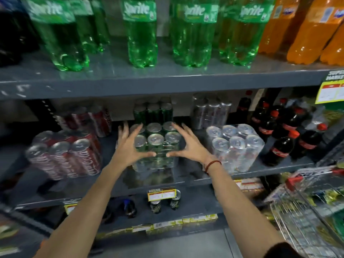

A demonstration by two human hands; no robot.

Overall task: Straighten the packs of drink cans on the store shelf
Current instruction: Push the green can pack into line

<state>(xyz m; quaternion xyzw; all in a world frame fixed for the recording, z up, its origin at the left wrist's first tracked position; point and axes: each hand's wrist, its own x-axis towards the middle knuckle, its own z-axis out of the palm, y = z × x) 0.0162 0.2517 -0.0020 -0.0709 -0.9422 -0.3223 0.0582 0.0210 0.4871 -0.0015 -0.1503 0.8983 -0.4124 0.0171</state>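
A shrink-wrapped pack of green cans (156, 146) stands in the middle of the grey shelf (186, 180). My left hand (130, 146) is spread at its left side and my right hand (186, 146) at its right side, thumbs against the front of the wrap, fingers apart. To the left a pack of red cans (63, 157) sits skewed. A pack of silver cans (236, 146) sits at the right. Behind stand another green pack (153, 111), a red pack (89, 118) and a grey pack (210, 110).
Dark cola bottles (284, 131) fill the shelf's right end. Green Sprite bottles (141, 32) and orange bottles (305, 30) stand on the shelf above. A wire shopping cart (307, 207) is at the lower right. Loose cans (156, 205) stand on the shelf below.
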